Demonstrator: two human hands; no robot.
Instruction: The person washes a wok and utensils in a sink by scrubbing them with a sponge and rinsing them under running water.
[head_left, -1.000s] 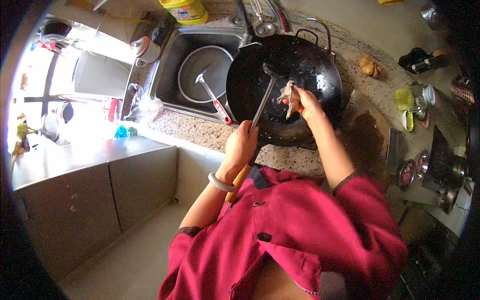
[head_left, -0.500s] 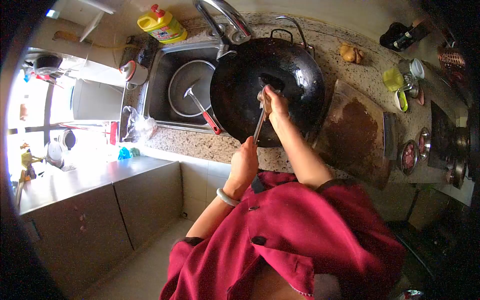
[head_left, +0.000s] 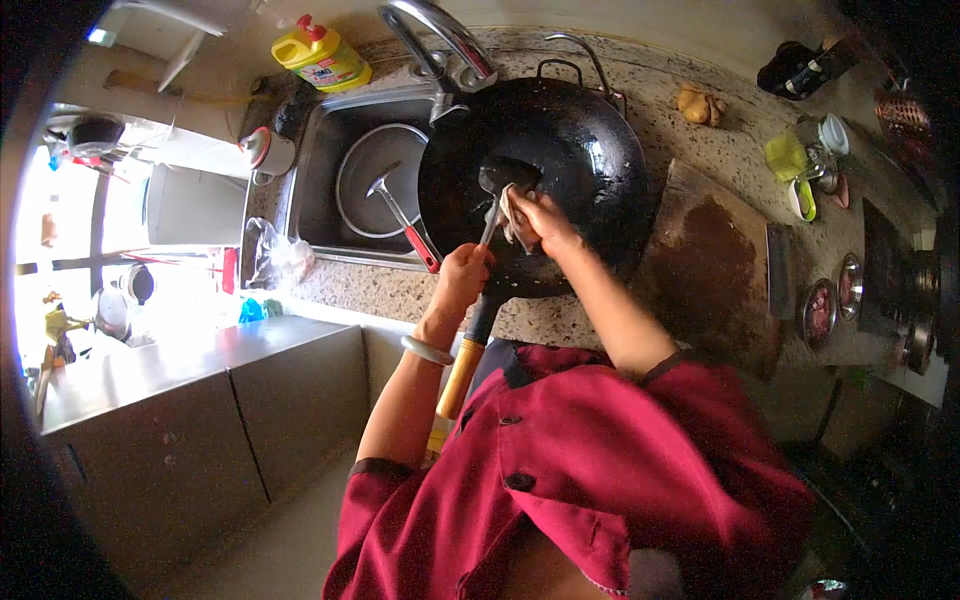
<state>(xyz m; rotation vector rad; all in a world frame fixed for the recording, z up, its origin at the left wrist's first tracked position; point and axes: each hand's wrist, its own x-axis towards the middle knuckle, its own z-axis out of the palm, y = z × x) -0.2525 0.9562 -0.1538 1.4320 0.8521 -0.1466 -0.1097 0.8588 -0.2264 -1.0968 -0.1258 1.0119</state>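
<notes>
A large black wok (head_left: 590, 150) rests over the counter and the right edge of the sink, its wooden-ended handle (head_left: 460, 375) toward my body. My left hand (head_left: 462, 275) is wrapped round the metal shaft of a spatula (head_left: 491, 220), whose dark blade lies over the inside of the wok. In my right hand (head_left: 543, 222) is a crumpled pale cloth (head_left: 513, 215), pressed against the shaft near the blade. The fingertips of my right hand are partly hidden by the cloth.
Left of the wok, the sink (head_left: 320, 170) holds a round strainer and a red-handled ladle (head_left: 405, 222). Behind stand a faucet (head_left: 450, 45) and a yellow bottle (head_left: 322, 60). On the right are a stained board (head_left: 700, 265), a cleaver (head_left: 780, 270) and small bowls (head_left: 820, 312).
The spatula has shifted down and left in the wok with my left hand. The cloth in my right hand has gone from the open wok area to the shaft, and then left with it.
</notes>
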